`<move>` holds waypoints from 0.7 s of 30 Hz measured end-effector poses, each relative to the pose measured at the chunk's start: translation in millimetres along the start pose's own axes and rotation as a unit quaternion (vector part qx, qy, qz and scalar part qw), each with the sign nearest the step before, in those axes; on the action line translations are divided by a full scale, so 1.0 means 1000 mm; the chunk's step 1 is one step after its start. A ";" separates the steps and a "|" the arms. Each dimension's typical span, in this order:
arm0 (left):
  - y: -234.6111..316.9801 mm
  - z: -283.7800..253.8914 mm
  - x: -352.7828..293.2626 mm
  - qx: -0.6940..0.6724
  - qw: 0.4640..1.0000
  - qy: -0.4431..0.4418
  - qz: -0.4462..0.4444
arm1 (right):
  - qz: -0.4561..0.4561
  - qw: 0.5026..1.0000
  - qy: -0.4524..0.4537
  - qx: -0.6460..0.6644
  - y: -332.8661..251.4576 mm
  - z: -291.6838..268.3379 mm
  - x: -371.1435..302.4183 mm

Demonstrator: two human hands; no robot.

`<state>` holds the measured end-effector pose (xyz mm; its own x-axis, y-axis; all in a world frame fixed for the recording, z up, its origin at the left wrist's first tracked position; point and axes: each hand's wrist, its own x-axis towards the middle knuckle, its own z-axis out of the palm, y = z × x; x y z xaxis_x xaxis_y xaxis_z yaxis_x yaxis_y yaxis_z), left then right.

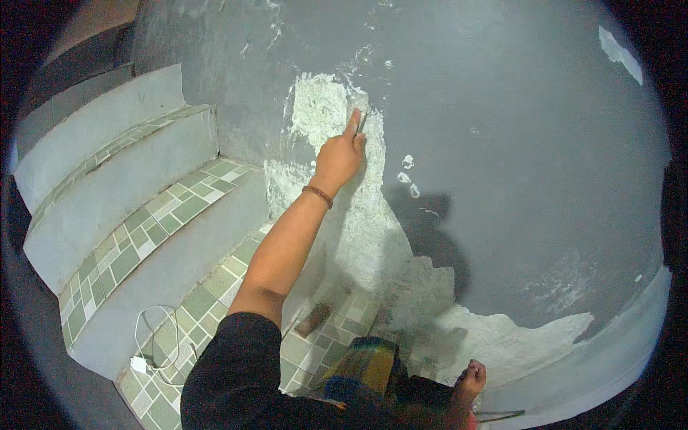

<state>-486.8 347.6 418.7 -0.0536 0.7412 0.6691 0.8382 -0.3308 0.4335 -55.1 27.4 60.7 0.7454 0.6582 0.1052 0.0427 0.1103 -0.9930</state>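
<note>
My left hand (338, 159), with a brown bracelet at the wrist, reaches up to the grey wall (502, 129). Its fingers are closed around a scraper (361, 120), the index finger stretched along it toward the wall. The tool's end meets a pale bare patch (319, 107) where the grey paint is gone; most of its handle is hidden in my grip. Low on the right, my right hand (469, 380) is closed, near the foot of the wall. Whatever it may hold is hidden.
Tiled steps (172, 208) with pale risers climb on the left. A white cable (158, 337) lies on a lower step. A brown block-like object (313, 320) rests on the tiles near a yellow and blue container (369, 365). A dark thin rod (502, 415) shows at bottom right.
</note>
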 end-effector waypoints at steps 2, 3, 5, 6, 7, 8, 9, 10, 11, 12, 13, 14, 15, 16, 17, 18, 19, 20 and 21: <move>0.002 0.001 0.007 -0.019 0.996 0.081 0.035 | 0.011 0.999 -0.010 -0.028 0.008 -0.006 0.002; 0.001 0.002 0.006 -0.029 0.989 0.133 0.062 | -0.021 1.000 -0.008 -0.016 0.015 -0.009 0.005; 0.000 0.002 0.006 -0.001 0.996 0.080 0.036 | -0.024 0.999 0.021 -0.028 0.029 -0.016 0.010; -0.001 0.002 0.004 0.009 0.998 0.056 0.037 | -0.075 0.997 -0.005 -0.009 0.035 -0.018 0.013; -0.002 0.001 0.003 0.024 0.999 0.009 0.019 | -0.101 0.995 -0.004 -0.013 0.040 -0.021 0.015; -0.003 0.000 0.003 0.035 0.999 0.012 0.021 | -0.126 0.992 -0.004 -0.018 0.044 -0.022 0.016; -0.003 -0.001 0.004 0.019 0.997 0.057 0.047 | -0.083 0.996 -0.013 0.004 0.047 -0.023 0.017; -0.003 -0.003 0.007 0.008 0.995 0.078 0.054 | -0.040 0.999 -0.024 0.023 0.048 -0.022 0.018; -0.003 -0.005 0.010 -0.003 0.993 0.103 0.061 | 0.016 0.999 -0.030 0.042 0.048 -0.021 0.018; -0.004 -0.007 0.016 -0.029 0.987 0.138 0.083 | -0.019 0.999 -0.027 0.021 0.048 -0.020 0.019; -0.004 -0.007 0.018 -0.021 0.985 0.143 0.091 | -0.045 0.999 -0.020 0.003 0.046 -0.017 0.019; -0.005 -0.007 0.018 -0.008 0.994 0.095 0.056 | -0.078 0.997 -0.007 -0.021 0.045 -0.015 0.020; -0.006 -0.007 0.018 0.004 0.996 0.076 0.052 | -0.080 0.997 -0.015 0.016 0.044 -0.013 0.021; -0.007 -0.006 0.018 0.006 0.996 0.074 0.052 | -0.090 0.995 -0.017 0.046 0.043 -0.012 0.021; -0.009 -0.006 0.016 0.007 0.996 0.072 0.060 | -0.099 0.992 -0.018 0.074 0.043 -0.012 0.021; -0.009 -0.005 0.015 0.013 0.998 0.036 0.047 | -0.071 0.995 -0.018 0.074 0.044 -0.011 0.021; -0.009 -0.005 0.013 0.000 0.994 0.078 0.071 | -0.043 0.996 -0.020 0.070 0.045 -0.012 0.021; -0.008 -0.005 0.012 -0.007 0.994 0.080 0.067 | 0.015 0.999 0.000 0.050 0.047 -0.014 0.020; -0.007 -0.005 0.009 -0.013 0.989 0.119 0.081 | -0.021 0.998 -0.020 0.049 0.049 -0.017 0.019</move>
<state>-496.0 354.2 424.7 -0.0495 0.5197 0.8529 0.8321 -0.4508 0.3230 -27.7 32.4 13.3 0.7166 0.6812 0.1501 0.0064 0.2088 -0.9779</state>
